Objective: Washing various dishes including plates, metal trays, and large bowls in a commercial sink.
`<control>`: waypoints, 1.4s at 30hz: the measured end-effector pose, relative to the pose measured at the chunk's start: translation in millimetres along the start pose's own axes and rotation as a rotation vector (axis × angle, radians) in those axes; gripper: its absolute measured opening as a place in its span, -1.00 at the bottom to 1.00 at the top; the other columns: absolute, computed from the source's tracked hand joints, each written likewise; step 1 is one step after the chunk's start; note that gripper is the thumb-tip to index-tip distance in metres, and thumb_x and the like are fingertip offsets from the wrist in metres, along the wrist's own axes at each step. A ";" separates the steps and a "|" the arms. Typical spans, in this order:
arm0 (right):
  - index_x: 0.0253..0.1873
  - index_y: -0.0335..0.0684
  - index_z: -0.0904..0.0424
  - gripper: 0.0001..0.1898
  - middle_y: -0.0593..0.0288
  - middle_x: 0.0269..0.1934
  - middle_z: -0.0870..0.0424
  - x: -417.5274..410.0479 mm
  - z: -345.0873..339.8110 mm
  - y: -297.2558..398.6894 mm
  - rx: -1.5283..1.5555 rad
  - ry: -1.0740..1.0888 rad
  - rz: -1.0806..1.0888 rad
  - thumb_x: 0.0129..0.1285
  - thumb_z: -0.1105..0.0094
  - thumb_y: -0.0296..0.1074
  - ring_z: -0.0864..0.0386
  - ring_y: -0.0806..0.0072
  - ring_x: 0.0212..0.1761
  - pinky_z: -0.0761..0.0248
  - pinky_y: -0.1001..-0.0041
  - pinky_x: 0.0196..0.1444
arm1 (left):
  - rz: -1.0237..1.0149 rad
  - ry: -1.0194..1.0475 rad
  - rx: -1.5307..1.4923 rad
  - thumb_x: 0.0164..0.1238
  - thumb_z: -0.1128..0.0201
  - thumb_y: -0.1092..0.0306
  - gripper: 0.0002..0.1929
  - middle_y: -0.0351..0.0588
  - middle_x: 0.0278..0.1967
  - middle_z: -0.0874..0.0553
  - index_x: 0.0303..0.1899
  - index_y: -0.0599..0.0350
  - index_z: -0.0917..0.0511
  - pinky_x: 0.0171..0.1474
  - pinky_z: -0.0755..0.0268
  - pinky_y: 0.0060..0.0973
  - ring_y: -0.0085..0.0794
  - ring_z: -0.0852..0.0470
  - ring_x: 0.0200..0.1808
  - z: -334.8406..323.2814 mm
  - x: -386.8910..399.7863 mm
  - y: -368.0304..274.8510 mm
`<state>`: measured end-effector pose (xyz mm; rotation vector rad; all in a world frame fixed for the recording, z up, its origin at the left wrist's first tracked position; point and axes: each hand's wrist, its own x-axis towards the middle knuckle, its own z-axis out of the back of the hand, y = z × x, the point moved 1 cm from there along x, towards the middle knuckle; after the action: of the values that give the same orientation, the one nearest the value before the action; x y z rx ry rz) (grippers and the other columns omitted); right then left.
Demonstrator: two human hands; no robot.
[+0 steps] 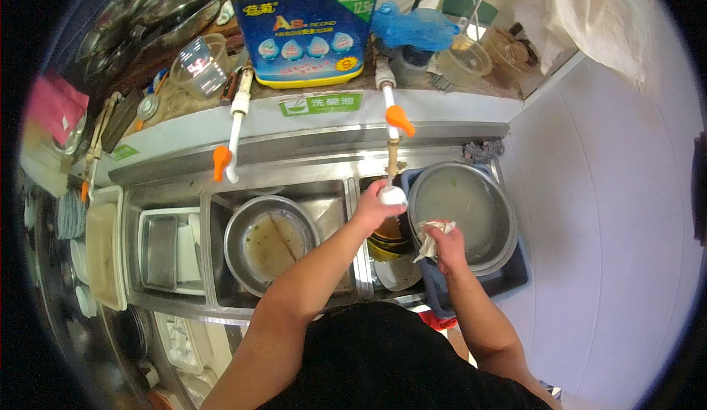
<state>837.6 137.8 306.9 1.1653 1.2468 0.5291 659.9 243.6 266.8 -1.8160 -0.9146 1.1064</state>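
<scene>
Under the right-hand faucet (392,156), my left hand (375,208) grips a small white bowl or cup (392,196), with water falling at it. To the right, my right hand (448,244) clutches a crumpled off-white cloth (432,240) by the left rim of a big metal basin (511,211). Cloudy water fills that basin, which rests on a blue-grey plastic tub (516,283). Below and between my hands, yellow-and-dark bowls (385,251) and a pale plate (397,275) lie in the sink compartment.
A metal basin (229,244) of murky water stands in the middle sink. Further left are a white tray (144,217) and another faucet (235,150) with an orange handle. A yellow-and-blue detergent jug (306,40) and plastic containers (463,59) line the ledge. Dark scrubbers (483,151) lie at the back right.
</scene>
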 end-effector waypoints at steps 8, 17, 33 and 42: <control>-0.08 -0.34 -0.51 -0.77 0.14 -0.25 -0.66 -1.4 -28.0 -10.1 -0.024 0.062 0.005 0.15 -0.24 -0.52 -0.62 0.44 -0.28 -0.50 0.47 -0.22 | -0.379 -0.155 0.724 -0.12 -0.48 0.38 -0.23 0.14 0.15 -0.52 0.23 0.18 -0.33 0.27 -0.32 -0.27 -0.02 -0.47 0.21 30.9 -41.4 -14.3; -0.04 -0.38 -0.47 -0.73 0.11 -0.27 -0.63 -11.3 -13.8 -36.5 -0.081 0.023 0.001 0.15 -0.19 -0.46 -0.61 0.34 -0.31 -0.51 0.40 -0.23 | -0.425 -0.561 0.946 0.03 -0.44 0.19 -0.56 0.10 0.17 -0.49 0.01 -0.05 -0.59 0.26 -0.31 -0.24 -0.08 -0.50 0.16 195.2 -147.7 45.8; -0.10 -0.37 -0.52 -0.79 0.08 -0.30 -0.66 -42.9 -83.2 -48.9 -0.114 -0.064 -0.048 0.17 -0.17 -0.45 -0.63 0.33 -0.35 -0.52 0.40 -0.30 | 0.291 -1.244 -0.661 0.34 -0.19 0.13 -0.65 0.01 -0.06 -0.57 0.06 0.04 -0.45 -0.25 -0.49 -0.24 -0.14 -0.58 -0.11 549.4 -313.9 169.2; -0.09 -0.37 -0.51 -0.78 0.06 -0.29 -0.66 -51.8 -99.5 -44.8 -0.077 -0.006 -0.127 0.21 -0.12 -0.40 -0.64 0.29 -0.37 -0.54 0.37 -0.32 | 0.353 -1.219 0.808 0.25 -0.13 0.33 -0.80 0.15 -0.23 -0.68 -0.19 0.15 -0.64 -0.09 -0.52 -0.21 -0.03 -0.67 -0.22 610.2 -301.2 278.4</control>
<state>719.0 115.7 301.0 1.0156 1.2748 0.4744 38.7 24.3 -59.8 -0.5158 -0.5638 2.4437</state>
